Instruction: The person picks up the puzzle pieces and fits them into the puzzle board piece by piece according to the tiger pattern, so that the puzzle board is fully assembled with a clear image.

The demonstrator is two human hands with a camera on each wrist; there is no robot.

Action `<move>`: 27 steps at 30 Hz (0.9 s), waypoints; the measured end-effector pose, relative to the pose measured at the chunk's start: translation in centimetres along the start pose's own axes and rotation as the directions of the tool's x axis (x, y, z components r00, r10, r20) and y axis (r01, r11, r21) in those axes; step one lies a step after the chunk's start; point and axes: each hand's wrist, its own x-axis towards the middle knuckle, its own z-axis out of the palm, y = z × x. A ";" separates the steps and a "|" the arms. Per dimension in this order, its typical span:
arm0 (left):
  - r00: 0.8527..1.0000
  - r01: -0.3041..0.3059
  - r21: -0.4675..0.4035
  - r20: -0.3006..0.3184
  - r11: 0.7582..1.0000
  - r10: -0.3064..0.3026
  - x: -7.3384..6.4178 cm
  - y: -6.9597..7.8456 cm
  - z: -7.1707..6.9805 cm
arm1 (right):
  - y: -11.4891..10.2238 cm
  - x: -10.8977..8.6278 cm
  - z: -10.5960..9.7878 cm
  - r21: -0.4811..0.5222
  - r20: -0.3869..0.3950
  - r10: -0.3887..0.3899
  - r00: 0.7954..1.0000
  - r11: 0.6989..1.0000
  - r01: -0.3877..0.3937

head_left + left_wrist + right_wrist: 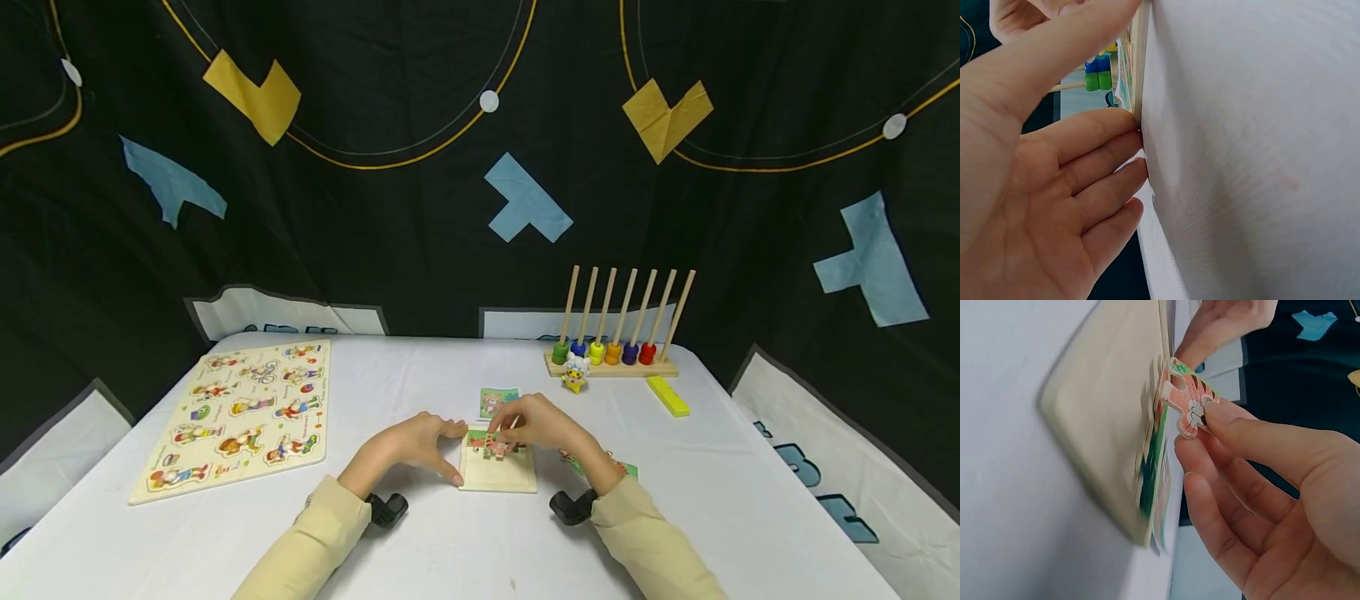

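Note:
A small wooden puzzle tray (497, 477) lies on the white table between the two hands, with several jigsaw pieces (476, 439) along its far part. My left hand (415, 442) touches the tray's left edge, thumb near the front corner and straight fingertips further back. Over the tray, my right hand (542, 422) pinches a jigsaw piece (1186, 406) between thumb and fingers. That piece is orange with black stripes and part of an animal's face, and is tilted just above the tray in the right wrist view. Fingers cover part of it.
Behind the tray lies a picture card (491, 400). Loose jigsaw pieces (628, 470) lie partly under the right forearm. A large picture board (251, 404) fills the left side. At the back right stand a peg rack (660, 367), a small figurine (574, 375) and a yellow block (667, 397).

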 end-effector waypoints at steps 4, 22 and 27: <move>1.000 -0.005 -0.003 0.004 1.000 0.005 -0.1 0.0 0.0 | -0.4 0.6 0.6 0.032 0.029 -0.014 0.999 0.999 0.013; 1.000 -0.025 -0.008 -0.003 1.000 0.025 -0.1 0.0 0.0 | -1.1 1.6 2.0 0.053 0.042 -0.062 0.997 0.997 0.060; 1.000 -0.020 -0.007 -0.002 1.000 0.020 -0.2 0.0 -0.1 | -1.1 1.7 2.1 0.033 0.034 -0.065 0.997 0.997 0.064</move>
